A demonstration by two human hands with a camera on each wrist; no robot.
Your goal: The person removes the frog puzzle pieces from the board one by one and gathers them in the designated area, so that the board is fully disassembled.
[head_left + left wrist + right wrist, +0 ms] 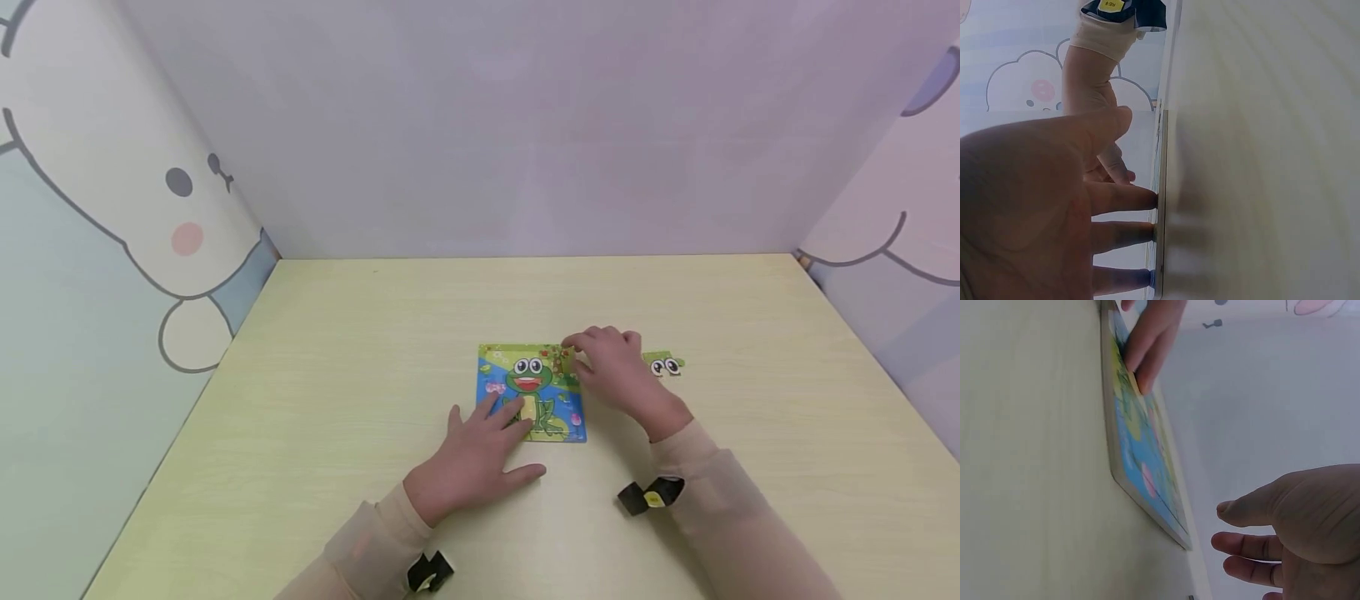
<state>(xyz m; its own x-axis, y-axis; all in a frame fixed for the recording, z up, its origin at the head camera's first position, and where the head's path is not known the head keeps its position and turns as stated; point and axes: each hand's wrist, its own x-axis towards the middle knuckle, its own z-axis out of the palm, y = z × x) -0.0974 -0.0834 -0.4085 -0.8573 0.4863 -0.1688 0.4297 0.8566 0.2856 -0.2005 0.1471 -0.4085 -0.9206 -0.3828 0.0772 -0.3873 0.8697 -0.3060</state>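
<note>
A flat square frog puzzle (pixel 564 408) lies on the table, showing a green frog on a blue and yellow ground. My left hand (pixel 472 462) rests its outstretched fingertips on the puzzle's lower left part; the left wrist view shows these fingers (pixel 1124 236) touching its face. Over the puzzle's upper right corner is my right hand (pixel 613 367), fingers bent and thumb apart. Seen from the right wrist, nothing shows between that thumb (pixel 1250 506) and the fingers. Just right of this hand lies a loose puzzle piece (pixel 665 365) with two cartoon eyes, partly hidden by the hand.
The pale wooden table (pixel 360 350) spreads around the puzzle. A plain light wall (pixel 525 133) rises behind it, and side panels with cartoon figures (pixel 97 275) flank it. Black bands (pixel 652 496) sit at both wrists.
</note>
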